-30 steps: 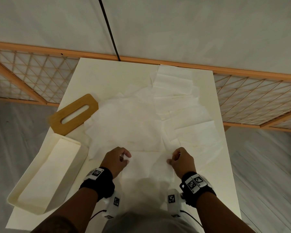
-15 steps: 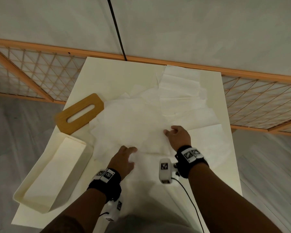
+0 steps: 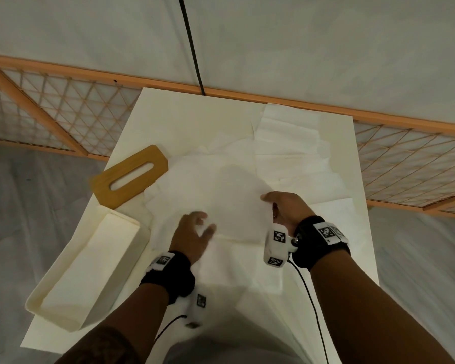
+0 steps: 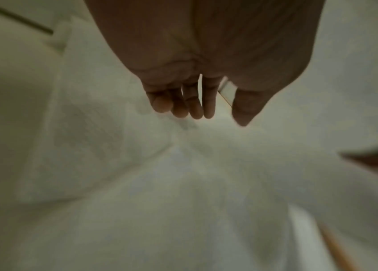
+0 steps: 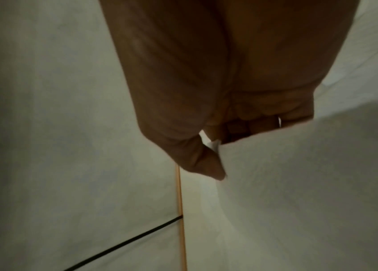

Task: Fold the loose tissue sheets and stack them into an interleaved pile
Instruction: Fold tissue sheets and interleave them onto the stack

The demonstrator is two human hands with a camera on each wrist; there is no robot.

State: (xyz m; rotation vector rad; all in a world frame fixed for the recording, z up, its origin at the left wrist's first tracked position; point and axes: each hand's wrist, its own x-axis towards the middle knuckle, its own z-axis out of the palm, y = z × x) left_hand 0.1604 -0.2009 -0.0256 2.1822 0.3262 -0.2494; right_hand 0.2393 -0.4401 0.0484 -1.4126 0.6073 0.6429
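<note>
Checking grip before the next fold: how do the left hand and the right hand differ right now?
The right hand pinches the edge of a lifted tissue sheet between thumb and curled fingers; the left hand grips nothing, its fingers loosely extended. The right hand is farther from the person; the left hand is nearer. Both wear black wrist straps and are over the spread tissues on the table.

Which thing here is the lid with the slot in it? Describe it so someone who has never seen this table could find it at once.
Start at the cream table and follow its left edge. Just beyond the open cream box, partly hanging off that edge, lies the wooden lid, flat and untouched by either hand. It is the only brown thing on the table, with one long rounded slot, while everything around it is pale.
</note>
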